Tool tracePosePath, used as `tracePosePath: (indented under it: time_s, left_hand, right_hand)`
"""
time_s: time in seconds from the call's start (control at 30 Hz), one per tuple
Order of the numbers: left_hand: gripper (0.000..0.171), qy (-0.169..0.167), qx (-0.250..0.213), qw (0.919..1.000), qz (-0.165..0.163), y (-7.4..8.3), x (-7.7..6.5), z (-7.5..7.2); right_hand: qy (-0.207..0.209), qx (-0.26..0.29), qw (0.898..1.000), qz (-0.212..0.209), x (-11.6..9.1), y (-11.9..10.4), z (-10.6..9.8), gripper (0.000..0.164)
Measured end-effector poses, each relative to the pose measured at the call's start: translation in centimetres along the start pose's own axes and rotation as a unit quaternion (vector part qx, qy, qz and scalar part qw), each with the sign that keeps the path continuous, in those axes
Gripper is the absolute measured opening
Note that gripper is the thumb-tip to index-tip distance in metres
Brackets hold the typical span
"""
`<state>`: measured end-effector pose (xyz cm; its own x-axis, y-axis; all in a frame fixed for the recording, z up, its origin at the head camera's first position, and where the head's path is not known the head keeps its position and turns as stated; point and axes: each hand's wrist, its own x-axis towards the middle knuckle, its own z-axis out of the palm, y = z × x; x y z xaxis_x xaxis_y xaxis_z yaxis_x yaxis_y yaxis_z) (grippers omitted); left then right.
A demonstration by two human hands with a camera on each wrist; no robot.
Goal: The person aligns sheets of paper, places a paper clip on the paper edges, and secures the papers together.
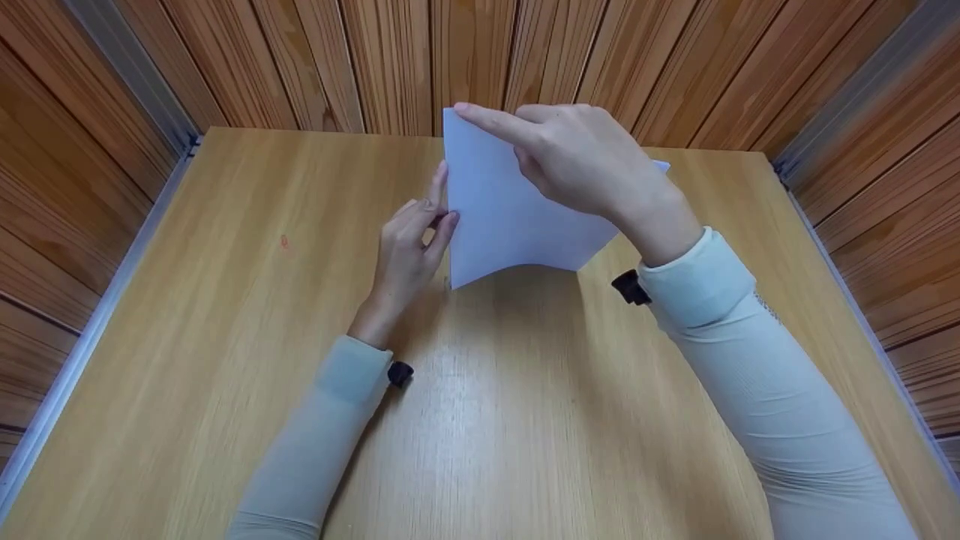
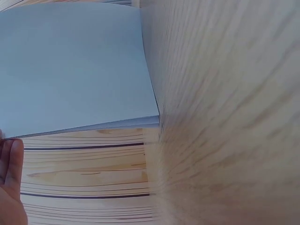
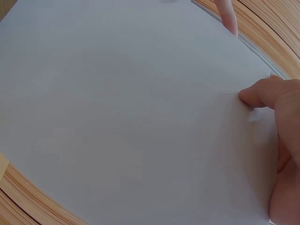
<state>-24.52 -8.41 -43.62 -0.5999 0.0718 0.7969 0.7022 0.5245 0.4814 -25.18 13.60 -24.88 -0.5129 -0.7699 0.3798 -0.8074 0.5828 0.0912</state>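
Note:
A few white paper sheets (image 1: pixel 517 210) stand on edge on the table, bowed along their lower edge. In the left wrist view their layered edges part slightly near the tabletop, beside the front sheet (image 2: pixel 79 65). My left hand (image 1: pixel 412 232) holds the left side edge, its thumb on the near face and a finger lying along the edge. At the top, my right hand (image 1: pixel 585 154) grips the upper edge. Its index finger stretches to the upper left corner. The right wrist view shows curled fingers pressing the paper face (image 3: pixel 131 117); part of that hand's grip is hidden behind the sheets.
The wooden table (image 1: pixel 225 337) has a small reddish mark (image 1: pixel 284 241) on its left part. Wood-plank walls (image 1: pixel 390 60) rise behind and at both sides, with metal strips (image 1: pixel 97 322) along the side edges. A dark wrist camera (image 1: pixel 400 373) sits at the left cuff.

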Motion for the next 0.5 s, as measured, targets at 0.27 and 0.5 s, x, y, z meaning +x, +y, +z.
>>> tracePosePath:
  time_s: [0.27,0.5]
  left_hand:
    - [0.05,-0.002,0.009,0.9999,-0.004,0.04,0.01,0.05]
    - [0.049,0.004,0.012,0.9999,-0.003,0.05,0.13,0.1]
  right_hand:
    - [0.003,-0.01,1.0,0.002,-0.08,-0.03,-0.09,0.068]
    - [0.01,-0.021,1.0,0.007,-0.14,0.12,-0.26,0.067]
